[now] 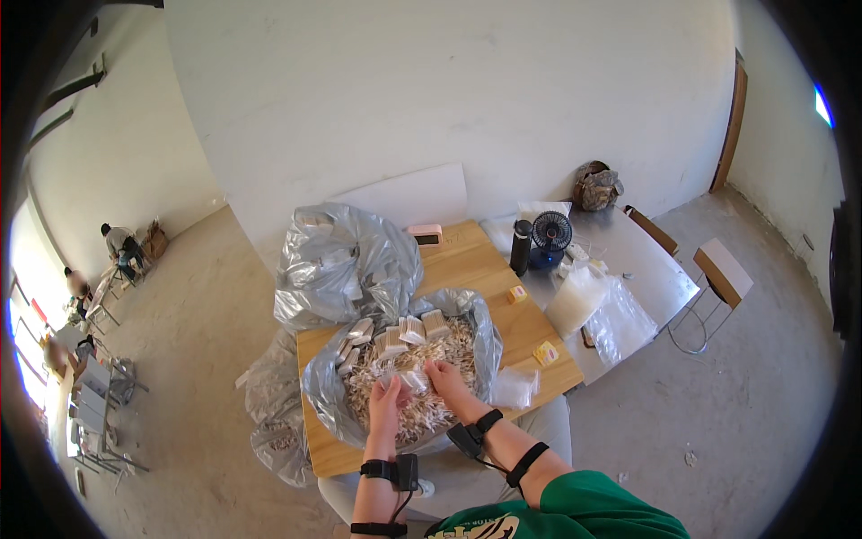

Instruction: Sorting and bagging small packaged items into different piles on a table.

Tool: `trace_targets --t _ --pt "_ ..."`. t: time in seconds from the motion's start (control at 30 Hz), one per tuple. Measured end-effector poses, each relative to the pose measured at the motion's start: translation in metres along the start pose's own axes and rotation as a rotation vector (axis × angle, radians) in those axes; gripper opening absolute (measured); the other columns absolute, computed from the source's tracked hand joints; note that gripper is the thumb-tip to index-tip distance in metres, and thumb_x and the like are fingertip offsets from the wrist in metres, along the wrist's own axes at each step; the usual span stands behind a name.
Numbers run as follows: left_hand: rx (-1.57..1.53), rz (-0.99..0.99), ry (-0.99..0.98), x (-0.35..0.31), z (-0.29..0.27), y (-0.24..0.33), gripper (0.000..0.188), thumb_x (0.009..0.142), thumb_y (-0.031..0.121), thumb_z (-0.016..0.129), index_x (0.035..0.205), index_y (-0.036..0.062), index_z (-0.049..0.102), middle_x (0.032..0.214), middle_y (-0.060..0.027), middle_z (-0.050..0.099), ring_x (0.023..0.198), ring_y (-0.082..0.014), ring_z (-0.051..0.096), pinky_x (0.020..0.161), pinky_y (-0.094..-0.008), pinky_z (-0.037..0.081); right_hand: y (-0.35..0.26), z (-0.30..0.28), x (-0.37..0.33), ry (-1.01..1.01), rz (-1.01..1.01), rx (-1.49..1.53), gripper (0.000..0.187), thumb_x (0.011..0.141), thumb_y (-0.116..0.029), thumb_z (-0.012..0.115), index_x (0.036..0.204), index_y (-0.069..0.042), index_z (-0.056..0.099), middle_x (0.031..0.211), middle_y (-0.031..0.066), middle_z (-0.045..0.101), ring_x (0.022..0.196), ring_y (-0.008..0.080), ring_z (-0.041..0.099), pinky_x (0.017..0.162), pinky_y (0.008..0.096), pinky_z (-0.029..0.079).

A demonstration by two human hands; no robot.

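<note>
My left hand (385, 409) and my right hand (448, 383) are close together over a grey plastic bag (488, 334) that lies wide open on the wooden table. Between their pinched fingers is a small clear plastic bag (414, 381); whether anything is inside it I cannot make out. Loose thin sticks with pale ends (430, 419), looking like cotton swabs, fill the grey bag below. Several packed bundles (392, 342) of similar sticks lie along the far side of that heap. A stack of clear bags (515, 388) rests to the right of my right hand.
A bulging grey bag (346, 260) stands at the table's far left. Small yellow boxes (545, 353) lie on the right side. A metal table (660, 269) adjoins, holding a black fan (551, 232), a dark bottle (521, 247) and plastic sheets (620, 323). A stool (721, 272) stands beyond.
</note>
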State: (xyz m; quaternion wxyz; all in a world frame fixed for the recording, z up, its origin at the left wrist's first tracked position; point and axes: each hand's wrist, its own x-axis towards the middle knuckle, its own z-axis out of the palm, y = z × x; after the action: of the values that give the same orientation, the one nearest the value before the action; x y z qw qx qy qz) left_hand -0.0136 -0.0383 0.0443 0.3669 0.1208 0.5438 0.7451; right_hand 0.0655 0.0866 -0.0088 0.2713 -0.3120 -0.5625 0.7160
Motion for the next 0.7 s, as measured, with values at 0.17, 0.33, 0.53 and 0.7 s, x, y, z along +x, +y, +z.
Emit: trace_targets --t 0.17,0.33,0.53,0.7 --pt "0.4 0.231 0.229 0.022 -0.033 -0.019 0.03 0.087 0.022 0.059 0.065 0.0046 0.047 0.055 -0.0004 0.049 0.046 -0.0091 0.043 0.043 -0.0277 0.035 -0.011 0.005 0.003 0.256 -0.384 -0.594 0.04 0.086 -0.037 0.054 0.07 -0.001 0.055 0.059 0.0175 0.053 0.056 0.0355 0.055 0.052 0.0433 0.041" --pt "0.724 0.335 0.31 0.023 -0.033 -0.005 0.029 0.085 0.021 0.06 0.065 0.0013 0.051 0.051 -0.0051 0.049 0.046 -0.0138 0.046 0.046 -0.0305 0.036 -0.028 -0.006 0.014 0.285 -0.411 -0.69 0.04 0.085 -0.034 0.056 0.066 0.001 0.05 0.061 0.0209 0.053 0.062 0.0403 0.054 0.054 0.0456 0.04" --pt "0.739 0.418 0.379 0.028 -0.056 -0.006 0.027 0.085 0.021 0.06 0.068 0.0017 0.053 0.053 -0.0039 0.049 0.047 -0.0126 0.046 0.046 -0.0283 0.036 -0.038 -0.017 0.019 0.222 -0.46 -0.777 0.032 0.089 -0.03 0.051 0.077 0.0 0.05 0.063 0.017 0.054 0.06 0.0357 0.053 0.056 0.0435 0.042" --pt "0.592 0.419 0.279 0.024 -0.04 0.002 0.027 0.086 0.02 0.06 0.067 0.002 0.052 0.054 -0.0007 0.047 0.048 -0.009 0.043 0.045 -0.0258 0.034 -0.033 -0.002 0.003 0.206 -0.753 -0.673 0.025 0.091 -0.025 0.049 0.088 -0.001 0.052 0.072 0.014 0.057 0.064 0.0306 0.056 0.058 0.0392 0.045"
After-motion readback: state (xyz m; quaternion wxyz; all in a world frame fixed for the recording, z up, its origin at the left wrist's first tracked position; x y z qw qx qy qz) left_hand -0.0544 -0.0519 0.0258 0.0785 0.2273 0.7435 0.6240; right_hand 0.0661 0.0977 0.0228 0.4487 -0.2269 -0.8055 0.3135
